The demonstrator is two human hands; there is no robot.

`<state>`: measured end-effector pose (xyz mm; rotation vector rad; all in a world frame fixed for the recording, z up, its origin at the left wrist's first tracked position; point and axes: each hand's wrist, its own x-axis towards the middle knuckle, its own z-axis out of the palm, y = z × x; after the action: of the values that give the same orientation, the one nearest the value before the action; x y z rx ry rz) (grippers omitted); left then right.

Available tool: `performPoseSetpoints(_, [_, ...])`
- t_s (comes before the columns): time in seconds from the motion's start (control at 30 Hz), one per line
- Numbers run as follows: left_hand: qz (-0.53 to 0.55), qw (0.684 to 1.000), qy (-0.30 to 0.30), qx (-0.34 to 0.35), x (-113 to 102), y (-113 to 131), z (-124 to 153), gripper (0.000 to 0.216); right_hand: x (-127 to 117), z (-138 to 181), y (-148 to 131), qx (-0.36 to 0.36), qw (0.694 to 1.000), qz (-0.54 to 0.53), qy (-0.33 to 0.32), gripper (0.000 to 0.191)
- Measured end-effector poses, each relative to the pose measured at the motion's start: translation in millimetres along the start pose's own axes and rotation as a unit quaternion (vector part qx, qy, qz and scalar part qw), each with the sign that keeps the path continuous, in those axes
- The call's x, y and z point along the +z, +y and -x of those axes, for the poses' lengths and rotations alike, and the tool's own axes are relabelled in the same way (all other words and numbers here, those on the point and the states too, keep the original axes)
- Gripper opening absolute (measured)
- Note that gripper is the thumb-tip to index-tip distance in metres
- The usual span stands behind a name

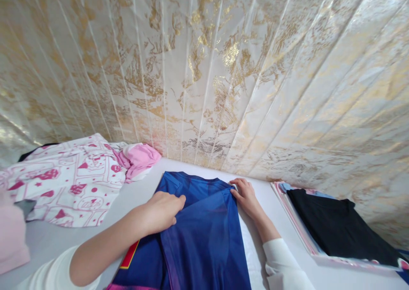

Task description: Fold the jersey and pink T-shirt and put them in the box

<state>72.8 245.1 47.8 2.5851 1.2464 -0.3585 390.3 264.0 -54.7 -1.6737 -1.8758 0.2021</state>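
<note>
A dark blue shirt [204,222] lies partly folded on a white surface, its neckline toward the wall. One side is turned over the middle, and a red patch with a yellow border [130,255] shows at its lower left. My left hand [162,211] has its fingers curled on the shirt's upper left part, closed on the fabric; the fingertips are partly hidden. At the far right corner of the shirt, my right hand [244,196] pinches the cloth between thumb and fingers.
White clothing with pink prints [79,183] is heaped at the left, beside a pink garment [143,156]. A folded stack topped by a black garment [335,226] lies at the right. Behind stands a gold-patterned wall covering [204,77].
</note>
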Motion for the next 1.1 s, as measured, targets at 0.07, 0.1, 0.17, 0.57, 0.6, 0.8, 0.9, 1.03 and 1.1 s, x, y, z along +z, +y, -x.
performPoseSetpoints(0.07, [-0.005, 1.000, -0.012, -0.008, -3, -1, 2, 0.032, 0, 0, -1, 0.001, 1.000, 0.001, -0.001, 0.026])
performPoseSetpoints(0.1, [-0.010, 1.000, -0.017, -0.015, -4, -1, 2, 0.033, 0, 0, -2, 0.002, 1.000, 0.001, -0.001, 0.026])
performPoseSetpoints(0.17, [-0.023, 0.999, -0.023, -0.033, -5, 0, 4, 0.036, -1, -1, -5, 0.004, 1.000, 0.000, 0.002, 0.026])
performPoseSetpoints(0.57, [0.084, 0.984, 0.087, 0.127, 39, 7, 60, 0.036, -48, 112, -129, 0.010, 0.973, -0.157, -0.167, 0.024])
performPoseSetpoints(0.6, [0.095, 0.981, 0.102, 0.137, 45, 7, 62, 0.034, -50, 123, -137, 0.013, 0.969, -0.150, -0.194, 0.024])
performPoseSetpoints(0.8, [0.109, 0.965, 0.174, 0.160, 68, -2, 55, 0.023, -60, 144, -151, 0.018, 0.978, -0.051, -0.199, 0.036])
performPoseSetpoints(0.9, [0.108, 0.963, 0.188, 0.162, 71, -4, 53, 0.022, -57, 144, -156, -0.009, 0.977, -0.073, -0.200, 0.038])
performPoseSetpoints(1.03, [0.114, 0.964, 0.188, 0.148, 74, -5, 59, 0.020, -53, 148, -156, 0.004, 0.974, -0.040, -0.224, 0.038])
performPoseSetpoints(1.1, [0.109, 0.968, 0.187, 0.129, 73, -7, 66, 0.018, -59, 150, -153, 0.006, 0.980, -0.014, -0.200, 0.040])
